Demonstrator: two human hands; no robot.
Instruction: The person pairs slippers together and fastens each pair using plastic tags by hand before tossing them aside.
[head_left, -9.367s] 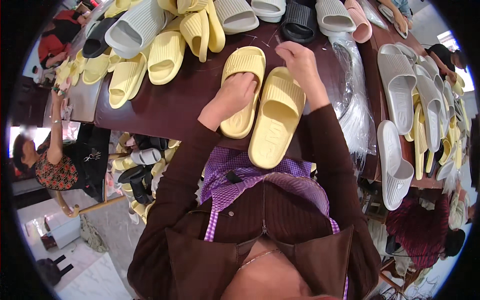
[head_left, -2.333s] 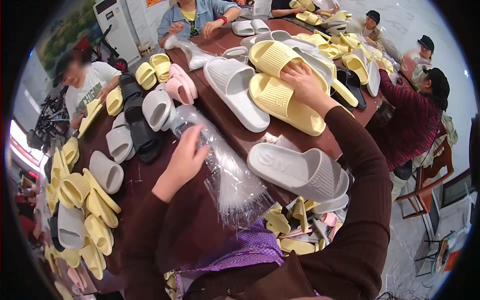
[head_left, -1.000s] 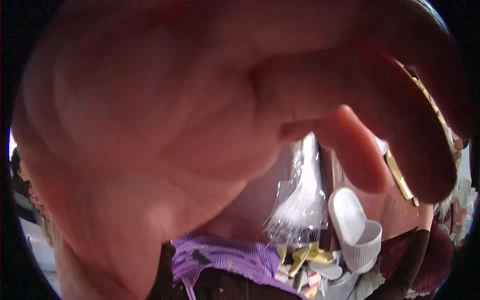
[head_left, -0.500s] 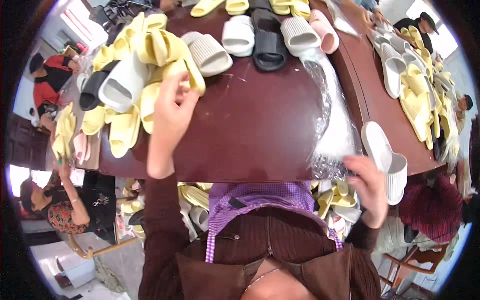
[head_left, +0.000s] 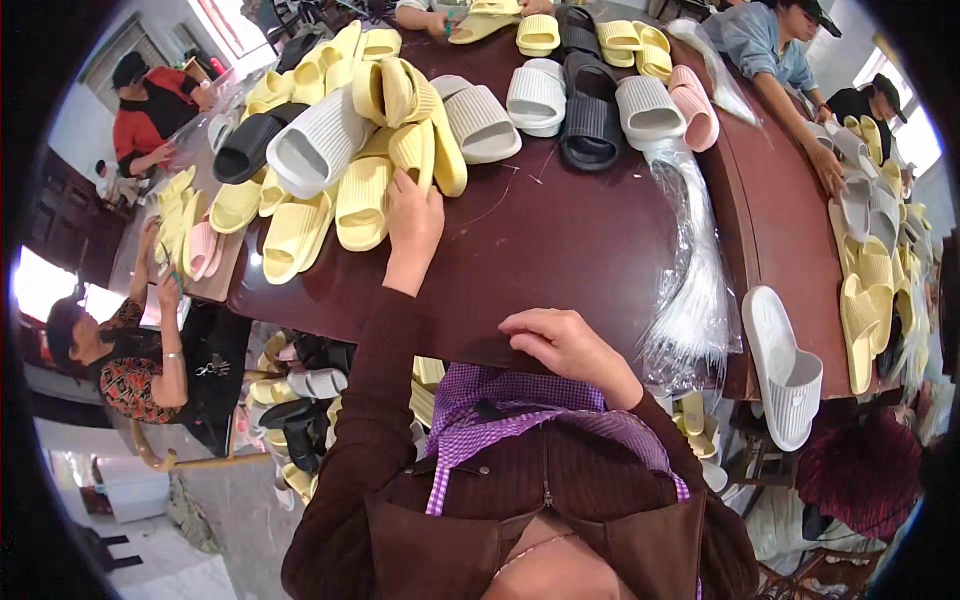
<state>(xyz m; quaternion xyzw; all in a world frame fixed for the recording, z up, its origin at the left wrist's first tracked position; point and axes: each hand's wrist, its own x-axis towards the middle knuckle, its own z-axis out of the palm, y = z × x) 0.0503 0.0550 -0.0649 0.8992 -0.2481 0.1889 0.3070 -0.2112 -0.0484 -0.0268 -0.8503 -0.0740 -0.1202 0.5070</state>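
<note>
A long dark brown table fills the middle of a crowded room. The floor below looks pale grey, perhaps concrete. Bright daylight comes through windows at the upper left, and a wooden chair stands at the left.

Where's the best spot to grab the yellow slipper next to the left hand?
Probably the heel end of the yellow slipper, coming from the near table edge. It lies flat, sole down, heel toward the person, with the left hand beside it. Its toe end is tucked among other yellow slippers, so the heel looks the freest part.
</note>
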